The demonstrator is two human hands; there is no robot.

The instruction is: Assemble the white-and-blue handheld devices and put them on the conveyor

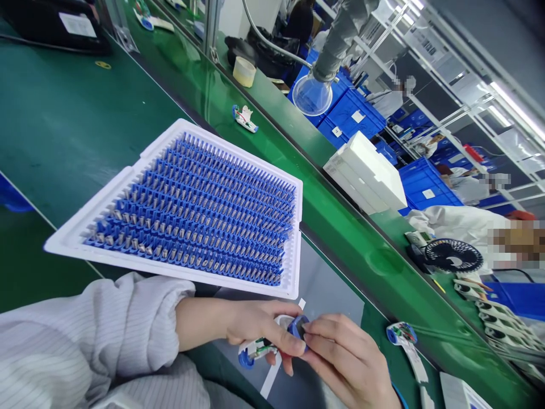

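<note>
Here, hands together: the left hand (266,326) wraps a small white device (259,346) above the grey mat (327,292), while the right hand (349,349) pinches the blue piece (299,326) at its end. Light and stiff, I'd guess, its bared wiring fragile; best gripped by the shell. Beyond, the loaded white tray (63,241) crowds the left forearm; rightward, another opened unit (402,335) lies loose.

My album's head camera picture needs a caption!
Beside a tray, left hand holds a white device, right hand touches a blue piece.
</note>
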